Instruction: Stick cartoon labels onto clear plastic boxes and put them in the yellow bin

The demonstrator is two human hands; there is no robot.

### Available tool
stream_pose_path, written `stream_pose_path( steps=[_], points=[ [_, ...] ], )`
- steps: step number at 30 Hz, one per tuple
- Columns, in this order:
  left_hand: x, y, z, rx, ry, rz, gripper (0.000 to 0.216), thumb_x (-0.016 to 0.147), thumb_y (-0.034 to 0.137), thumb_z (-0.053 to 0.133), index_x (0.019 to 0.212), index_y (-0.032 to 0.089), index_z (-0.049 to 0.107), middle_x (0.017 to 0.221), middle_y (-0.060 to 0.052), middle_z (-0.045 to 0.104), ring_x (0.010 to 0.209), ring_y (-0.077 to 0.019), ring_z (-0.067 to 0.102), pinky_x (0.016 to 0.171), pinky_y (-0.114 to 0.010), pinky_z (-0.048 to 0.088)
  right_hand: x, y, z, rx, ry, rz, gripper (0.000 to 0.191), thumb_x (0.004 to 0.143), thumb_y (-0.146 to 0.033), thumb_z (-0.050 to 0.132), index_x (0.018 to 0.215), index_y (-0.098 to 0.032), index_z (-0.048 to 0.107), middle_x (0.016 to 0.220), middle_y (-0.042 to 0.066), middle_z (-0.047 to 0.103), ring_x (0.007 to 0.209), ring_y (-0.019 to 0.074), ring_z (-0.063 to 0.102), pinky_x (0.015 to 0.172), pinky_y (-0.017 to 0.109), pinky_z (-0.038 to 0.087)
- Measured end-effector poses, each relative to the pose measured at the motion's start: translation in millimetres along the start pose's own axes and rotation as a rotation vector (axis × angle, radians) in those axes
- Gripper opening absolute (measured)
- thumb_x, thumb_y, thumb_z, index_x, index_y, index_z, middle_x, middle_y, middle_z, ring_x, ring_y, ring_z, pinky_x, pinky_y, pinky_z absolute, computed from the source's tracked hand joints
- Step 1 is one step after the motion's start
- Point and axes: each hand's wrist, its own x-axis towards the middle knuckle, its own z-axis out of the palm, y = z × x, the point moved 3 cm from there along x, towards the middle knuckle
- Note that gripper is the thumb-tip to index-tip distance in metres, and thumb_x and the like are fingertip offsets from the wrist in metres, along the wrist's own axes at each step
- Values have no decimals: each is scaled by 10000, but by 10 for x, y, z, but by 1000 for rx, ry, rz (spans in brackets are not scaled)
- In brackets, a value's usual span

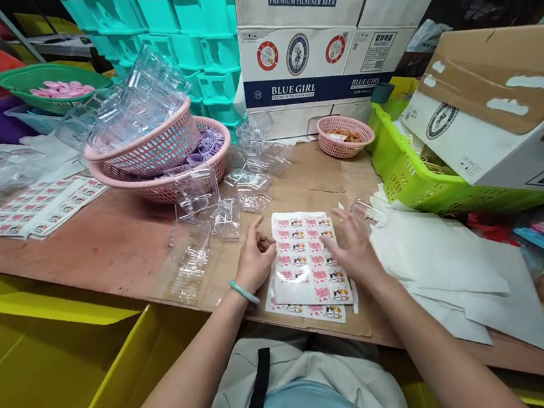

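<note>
Sheets of cat stickers lie stacked on brown cardboard in front of me, with pink lettering beside each cat. The top sheet has a blank patch at its lower left. My left hand, with a pale green bangle on its wrist, is at the stack's left edge, fingers loosely bent and apart. On the other side, my right hand has its fingers spread, its thumb over the sheet's right edge. Just beyond the right hand lies a small clear plastic box with something printed or coloured inside. Neither hand visibly holds anything.
Clear plastic boxes lie scattered at left. Two pink baskets hold clear boxes and purple pieces; a smaller pink basket stands behind. White backing sheets spread rightward beside a lime-green crate. More sticker sheets lie far left.
</note>
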Motion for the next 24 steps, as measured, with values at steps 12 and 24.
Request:
stream_pose_path(
  steps=[12, 24],
  points=[
    [-359, 39, -65, 204, -153, -38, 760, 667, 224, 697, 1374, 201, 420, 733, 27, 528, 668, -145, 495, 712, -304, 442, 9, 9, 195, 110, -36, 137, 418, 807, -328, 548, 1207, -220, 493, 1157, 95, 572, 1116, 271, 500, 993, 471, 366],
    [-660, 87, 99, -691, -209, -457, 305, 662, 386, 780, 749, 122, 654, 684, -5, 605, 584, -79, 533, 598, -228, 460, -422, -899, 31, 25, 3, -212, 318, 842, -362, 609, 1148, -275, 591, 1354, 97, 438, 1300, 313, 361, 1081, 517, 296]
  ],
)
